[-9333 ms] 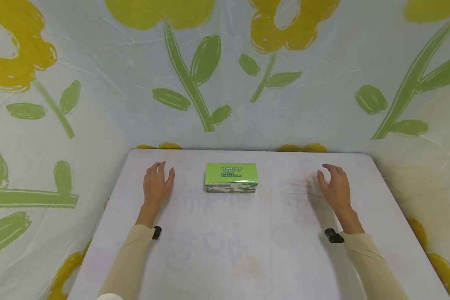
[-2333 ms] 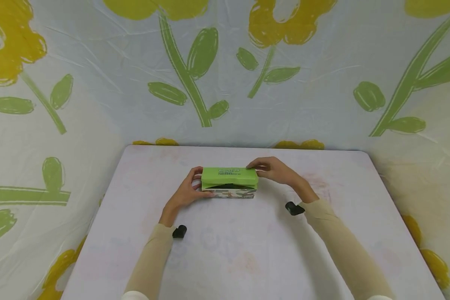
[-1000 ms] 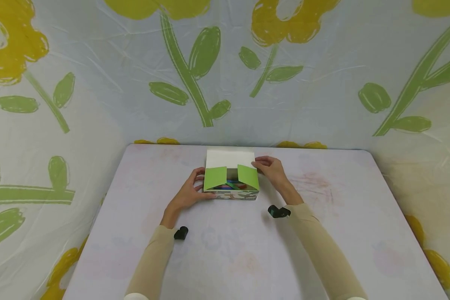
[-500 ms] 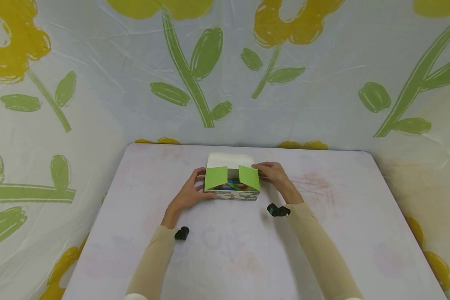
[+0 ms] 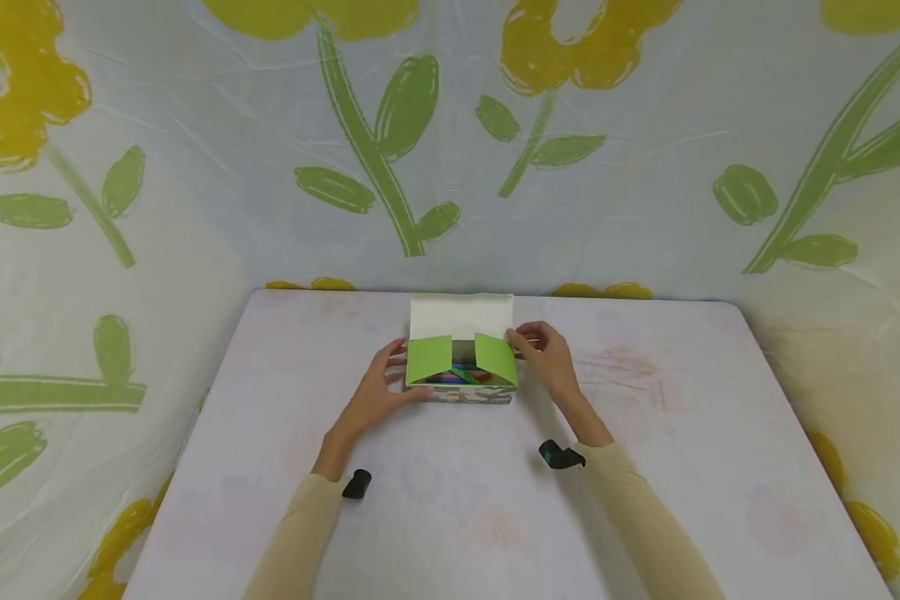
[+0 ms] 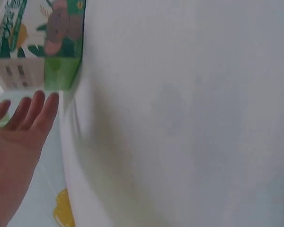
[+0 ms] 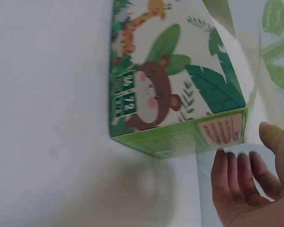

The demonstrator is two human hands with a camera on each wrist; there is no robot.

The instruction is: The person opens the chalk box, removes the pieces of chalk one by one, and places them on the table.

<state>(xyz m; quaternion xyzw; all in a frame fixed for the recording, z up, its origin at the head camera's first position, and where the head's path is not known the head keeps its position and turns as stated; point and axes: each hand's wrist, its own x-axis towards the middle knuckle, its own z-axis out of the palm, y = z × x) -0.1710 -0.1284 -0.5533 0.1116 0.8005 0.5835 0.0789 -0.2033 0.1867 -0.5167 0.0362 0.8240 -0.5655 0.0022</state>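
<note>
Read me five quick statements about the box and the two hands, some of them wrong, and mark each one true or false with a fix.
1. The box is shut. False: its lid is raised, and colourful items show inside.
2. Two green flaps show at the opening. True.
3. The left hand is at the box's left end. True.
4. The right hand is on the middle of the box's front. False: it is by the right end, near the lid's edge.
5. A giraffe is printed on the box. True.
</note>
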